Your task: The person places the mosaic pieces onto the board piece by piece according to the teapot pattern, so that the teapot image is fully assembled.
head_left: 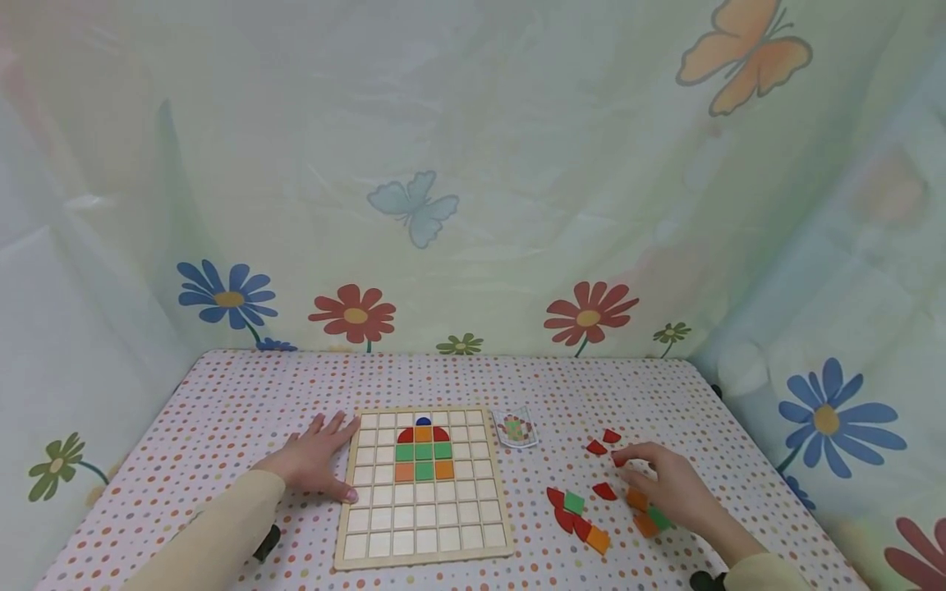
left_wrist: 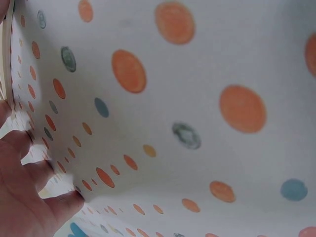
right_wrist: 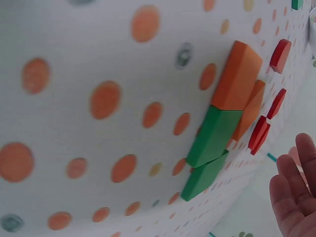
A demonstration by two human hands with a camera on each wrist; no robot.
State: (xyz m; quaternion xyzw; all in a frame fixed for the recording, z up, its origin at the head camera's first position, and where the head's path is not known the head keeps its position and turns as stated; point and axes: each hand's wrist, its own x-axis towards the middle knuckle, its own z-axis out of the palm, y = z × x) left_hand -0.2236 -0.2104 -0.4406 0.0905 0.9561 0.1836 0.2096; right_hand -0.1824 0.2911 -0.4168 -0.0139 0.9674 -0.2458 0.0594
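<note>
My left hand (head_left: 314, 461) rests spread at the left edge of a wooden grid board (head_left: 424, 563), its thumb on the frame; in the left wrist view its fingertips (left_wrist: 74, 197) touch the tablecloth. Coloured tiles fill some upper cells: a blue piece (head_left: 423, 421), red quarter-rounds (head_left: 405, 435), green squares (head_left: 424, 451) and orange squares (head_left: 443, 469). Over at the right, my right hand (head_left: 668, 484) pinches a red quarter-round tile (head_left: 618, 460) between thumb and forefinger. Below that hand lie orange tiles (right_wrist: 237, 76) and green tiles (right_wrist: 215, 136).
More red quarter-rounds (head_left: 604, 491) lie loose beside the right hand. A mixed group with a green square (head_left: 574, 502) and an orange square (head_left: 598, 539) is nearer the board. A small pattern card (head_left: 516, 428) stands by the board's upper right corner, on the dotted tablecloth (head_left: 296, 377).
</note>
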